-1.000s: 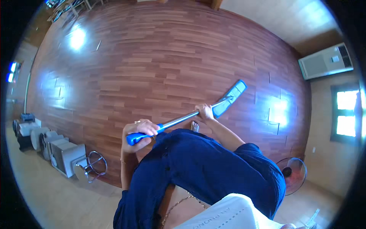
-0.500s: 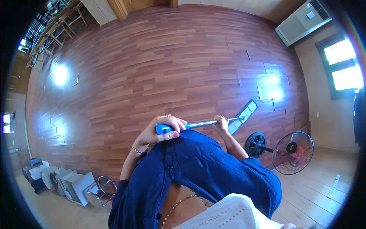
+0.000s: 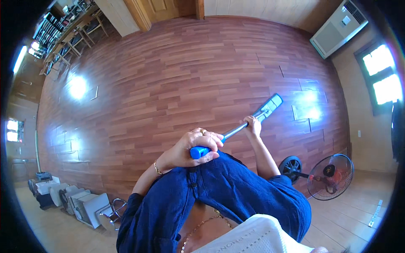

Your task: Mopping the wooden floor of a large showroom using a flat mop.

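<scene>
A flat mop (image 3: 234, 131) with a metal pole slants across in front of me. My left hand (image 3: 198, 145) wraps round its blue grip, whose rounded end pokes out past the thumb. Farther along the pole, my right hand (image 3: 252, 125) is closed round the metal part. The mop's long grey head (image 3: 270, 105) is beyond the right hand, over the brown wood-pattern floor (image 3: 185, 84). Part of the pole is hidden behind my fingers.
A standing fan (image 3: 330, 176) with a round black base is at the right. Stools and boxy items (image 3: 88, 206) line the lower left. Chairs (image 3: 80, 38) stand by a long table at the far left. A tall white air conditioner (image 3: 338, 29) stands far right.
The mop head has swung away from me and now lies more in line with the pole. Both hands have shifted right, the right one also farther forward. The grip remains held.
</scene>
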Tool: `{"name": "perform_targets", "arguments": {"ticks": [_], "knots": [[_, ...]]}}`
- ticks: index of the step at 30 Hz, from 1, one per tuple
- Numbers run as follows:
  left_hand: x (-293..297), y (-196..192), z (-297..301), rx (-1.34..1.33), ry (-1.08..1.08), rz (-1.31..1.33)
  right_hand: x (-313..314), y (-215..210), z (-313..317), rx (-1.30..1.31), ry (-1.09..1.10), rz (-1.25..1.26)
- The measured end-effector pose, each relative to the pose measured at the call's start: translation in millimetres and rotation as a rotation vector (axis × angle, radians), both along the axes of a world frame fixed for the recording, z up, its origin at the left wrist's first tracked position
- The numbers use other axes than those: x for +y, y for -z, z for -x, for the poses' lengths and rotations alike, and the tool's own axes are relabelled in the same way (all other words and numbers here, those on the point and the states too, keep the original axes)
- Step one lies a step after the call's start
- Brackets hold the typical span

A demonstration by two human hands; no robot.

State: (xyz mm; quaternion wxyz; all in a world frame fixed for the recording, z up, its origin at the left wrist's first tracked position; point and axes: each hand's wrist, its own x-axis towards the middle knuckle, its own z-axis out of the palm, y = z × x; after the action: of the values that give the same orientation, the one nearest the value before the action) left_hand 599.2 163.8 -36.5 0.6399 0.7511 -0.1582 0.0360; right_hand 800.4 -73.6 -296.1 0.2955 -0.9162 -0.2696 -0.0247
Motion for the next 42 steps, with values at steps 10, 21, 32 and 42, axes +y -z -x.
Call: {"name": "perform_targets", "arguments": {"ticks": [10,21,32,42], "knots": [[28.1,-27.9,69.7,-0.146,-0.370,-0.397,148.1,-14.1,12.3,0.061,-0.381,-0.009],[49.9,-69.3,153.1,-0.319,-0.762,-0.632,297.1,-36.7,118.8,0.002,-0.915,-0.206],[66.5,-122.8,230.9,-0.299,-0.650,-0.698,335.1,-72.7,214.8,0.107,-1.276,-0.148],[63.5,-139.0,251.5,-0.351,-0.456,-0.539,246.0,-92.6,197.6,0.156,-1.395,-0.257]]}}
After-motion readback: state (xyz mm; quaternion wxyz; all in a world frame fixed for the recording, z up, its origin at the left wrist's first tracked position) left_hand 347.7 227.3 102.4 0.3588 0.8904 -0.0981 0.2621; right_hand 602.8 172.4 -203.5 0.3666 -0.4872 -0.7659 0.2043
